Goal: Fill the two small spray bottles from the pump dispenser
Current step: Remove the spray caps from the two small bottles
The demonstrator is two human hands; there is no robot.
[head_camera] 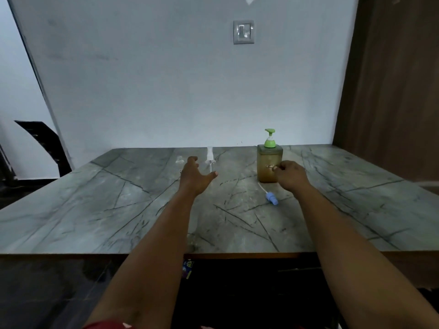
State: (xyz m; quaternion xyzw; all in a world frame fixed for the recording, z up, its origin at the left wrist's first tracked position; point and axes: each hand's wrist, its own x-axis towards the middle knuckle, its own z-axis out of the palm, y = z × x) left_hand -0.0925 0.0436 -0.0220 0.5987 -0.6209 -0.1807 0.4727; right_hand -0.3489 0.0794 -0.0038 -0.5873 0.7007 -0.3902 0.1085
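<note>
Left hand (197, 177) released | right hand (291, 177) unclear | sprayer (272, 198) flat, tube toward dispenser (266, 160)

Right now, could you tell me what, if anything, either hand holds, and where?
Nothing is held: the left hand spreads open by the capped spray bottle; the right hand is loosely curled and empty.

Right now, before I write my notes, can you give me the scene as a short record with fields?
Surface: grey marble-pattern table
Dispenser: pump dispenser, green pump, upright, brownish liquid
Bottles: open-necked bottle; capped bottle; both upright
Loose part: blue spray head with tube, lying on table
Left hand: open, in front of the bottles, holding nothing
Right hand: fingers curled beside dispenser; contact unclear
</note>
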